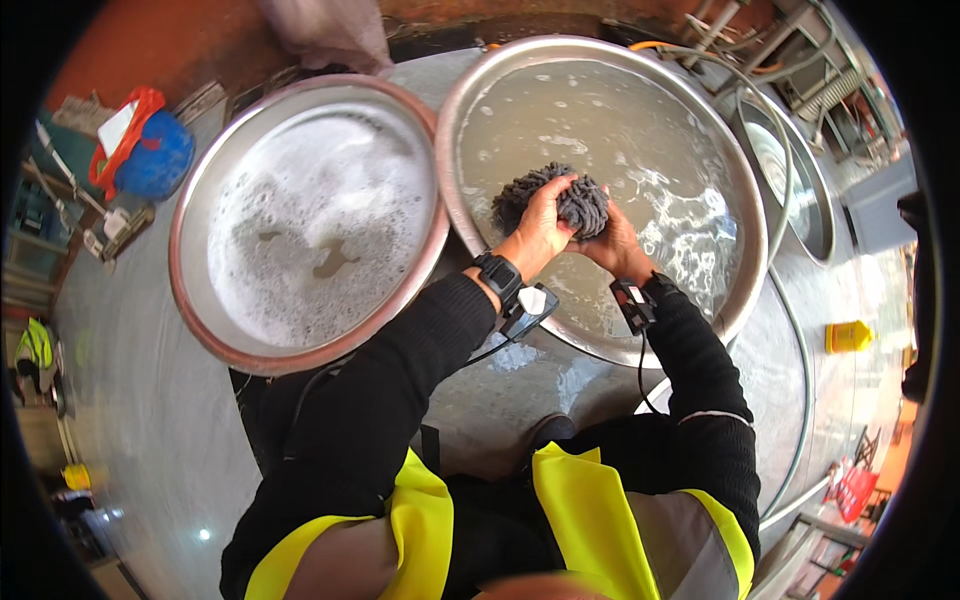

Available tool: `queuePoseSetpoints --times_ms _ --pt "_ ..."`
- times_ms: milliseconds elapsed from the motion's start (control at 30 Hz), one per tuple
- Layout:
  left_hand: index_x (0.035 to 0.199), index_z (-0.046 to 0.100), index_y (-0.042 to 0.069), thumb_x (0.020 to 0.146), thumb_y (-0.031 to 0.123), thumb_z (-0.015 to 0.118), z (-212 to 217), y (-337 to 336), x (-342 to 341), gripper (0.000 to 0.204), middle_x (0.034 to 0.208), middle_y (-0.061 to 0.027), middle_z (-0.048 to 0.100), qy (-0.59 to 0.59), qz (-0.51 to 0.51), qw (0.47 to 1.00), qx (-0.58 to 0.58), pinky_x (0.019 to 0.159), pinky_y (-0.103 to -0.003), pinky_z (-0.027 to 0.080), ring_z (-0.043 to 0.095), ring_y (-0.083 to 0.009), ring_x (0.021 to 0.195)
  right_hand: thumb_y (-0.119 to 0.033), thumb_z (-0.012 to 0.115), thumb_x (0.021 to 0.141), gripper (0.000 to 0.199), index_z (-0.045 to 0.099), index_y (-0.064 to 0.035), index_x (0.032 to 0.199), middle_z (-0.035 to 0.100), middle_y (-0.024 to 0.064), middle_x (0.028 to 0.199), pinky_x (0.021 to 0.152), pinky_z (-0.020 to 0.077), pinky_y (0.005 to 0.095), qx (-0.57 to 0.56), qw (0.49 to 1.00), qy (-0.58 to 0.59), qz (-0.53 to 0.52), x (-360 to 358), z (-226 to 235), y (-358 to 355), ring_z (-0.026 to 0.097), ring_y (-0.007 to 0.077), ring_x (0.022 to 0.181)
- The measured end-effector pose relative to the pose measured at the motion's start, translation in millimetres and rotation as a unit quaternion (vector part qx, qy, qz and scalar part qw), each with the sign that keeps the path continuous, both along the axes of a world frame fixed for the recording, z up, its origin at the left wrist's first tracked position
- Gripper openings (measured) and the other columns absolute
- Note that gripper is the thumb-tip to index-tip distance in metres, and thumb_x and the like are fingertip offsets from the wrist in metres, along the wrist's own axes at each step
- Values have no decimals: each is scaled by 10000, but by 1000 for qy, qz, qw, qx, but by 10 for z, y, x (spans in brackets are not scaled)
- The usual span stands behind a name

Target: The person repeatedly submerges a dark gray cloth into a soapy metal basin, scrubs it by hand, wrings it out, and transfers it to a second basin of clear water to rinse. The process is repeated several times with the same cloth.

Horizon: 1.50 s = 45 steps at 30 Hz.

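Both hands squeeze a bunched, dark grey chenille mop cloth point(582, 209) with thick shaggy strands. My left hand point(541, 226) wraps it from the left and top. From the right and below, my right hand point(617, 246) closes round it, with most of its fingers hidden behind the cloth. The bundle is over the near-left part of a large round metal basin point(449, 130) of cloudy, rippling water. On the left, touching or nearly touching that basin, stands a second metal basin point(186, 272), its water covered with white suds.
A hose point(803, 370) runs down the right side of the large basin. Another metal basin point(826, 225) stands at the far right, near a yellow container point(848, 337). At the left are a blue rounded object point(160, 155) with orange-red plastic and a long-handled tool point(118, 228).
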<state>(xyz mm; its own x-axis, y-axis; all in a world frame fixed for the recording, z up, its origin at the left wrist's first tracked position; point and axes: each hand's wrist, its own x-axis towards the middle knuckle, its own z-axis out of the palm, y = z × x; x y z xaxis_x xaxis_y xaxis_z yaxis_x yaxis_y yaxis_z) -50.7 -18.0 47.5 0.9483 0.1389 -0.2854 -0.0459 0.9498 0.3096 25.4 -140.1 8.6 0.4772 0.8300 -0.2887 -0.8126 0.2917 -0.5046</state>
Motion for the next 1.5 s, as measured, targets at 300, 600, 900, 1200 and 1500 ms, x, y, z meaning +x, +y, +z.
queuePoseSetpoints --times_ms 300,600,900,1200,1500 --pt "844 557 33 831 189 450 -226 389 234 189 864 -103 623 151 135 979 0 752 -400 492 608 -251 822 -8 556 748 480 421 -27 1208 573 124 996 803 480 365 -152 956 -139 -207 -69 314 178 573 227 900" --pt "852 533 4 826 154 403 -170 367 178 200 837 -102 581 175 175 963 104 661 -349 497 600 -225 724 -89 686 622 428 575 -117 1035 435 116 1214 927 367 361 -263 674 -664 -190 -534 661 404 432 282 1116" --pt "928 514 -19 835 105 432 -19 101 49 175 870 -79 544 168 155 969 88 653 -319 478 565 -184 766 -254 549 804 220 618 -94 938 577 134 1015 811 412 370 -311 592 -713 -211 -376 439 670 526 320 929" --pt "907 514 -62 766 28 439 -211 44 97 183 847 -88 551 220 143 953 152 601 -334 478 572 -202 688 -254 619 755 222 625 -48 837 633 135 786 679 466 349 -389 664 -612 -185 -97 377 625 606 318 743" --pt "838 562 28 873 197 412 -371 433 -41 229 821 -40 581 8 -47 911 409 641 -277 462 554 -142 746 -261 631 725 138 586 -133 750 540 54 790 651 443 378 -291 473 -806 -207 -669 655 587 518 262 772"
